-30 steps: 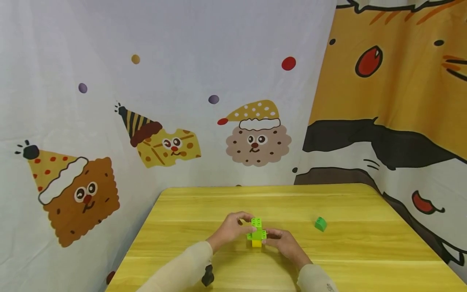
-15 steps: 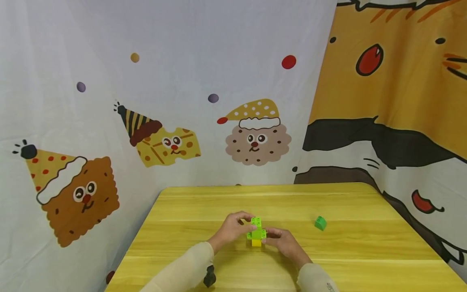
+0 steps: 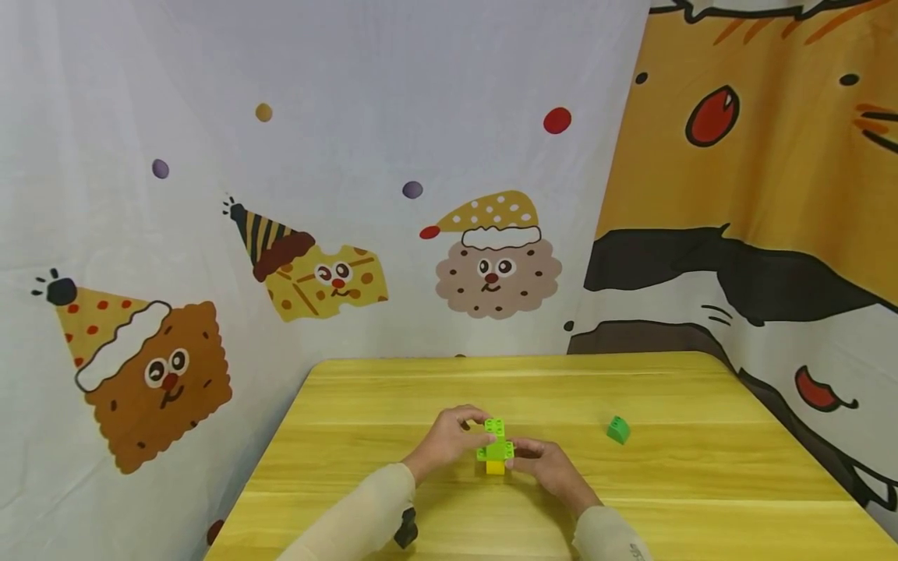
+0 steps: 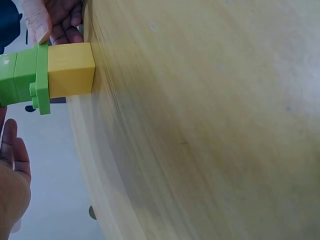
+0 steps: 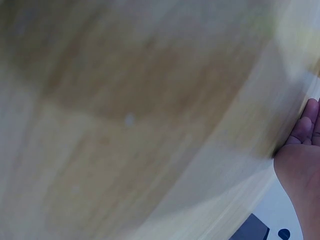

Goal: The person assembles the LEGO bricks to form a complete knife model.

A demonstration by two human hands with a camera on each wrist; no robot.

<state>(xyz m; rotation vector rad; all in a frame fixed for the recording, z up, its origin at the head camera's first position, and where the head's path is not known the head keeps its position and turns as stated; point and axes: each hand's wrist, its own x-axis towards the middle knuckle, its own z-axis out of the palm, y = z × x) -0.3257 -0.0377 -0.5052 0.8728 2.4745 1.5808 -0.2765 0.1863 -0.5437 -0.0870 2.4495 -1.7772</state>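
Head view, and both hands are at the block stack, which stands upright on the worktop point(image 3: 666, 499), a touch left of the midline between its side edges! Lettering first: a small dark marking point(image 3: 634, 552) shows on the right sleeve point(image 3: 607, 534), too small to read. Now the poses. Left hand point(image 3: 447, 439) comes in from the left edge, wrist raised, thumb in front and index finger behind, gripping the upper part of the block stack point(image 3: 496, 450). Right hand point(image 3: 550, 467) reaches in lower, pinching the right end of the wide bright-green layer, its thumb against that layer in the left wrist view. Beneath sits the yellow block point(image 4: 71, 70), down on the worktop. Off towards the right edge, well apart, lies a dark green block point(image 3: 618, 430). Behind the far edge hangs a cartoon-printed backdrop point(image 3: 337, 156).
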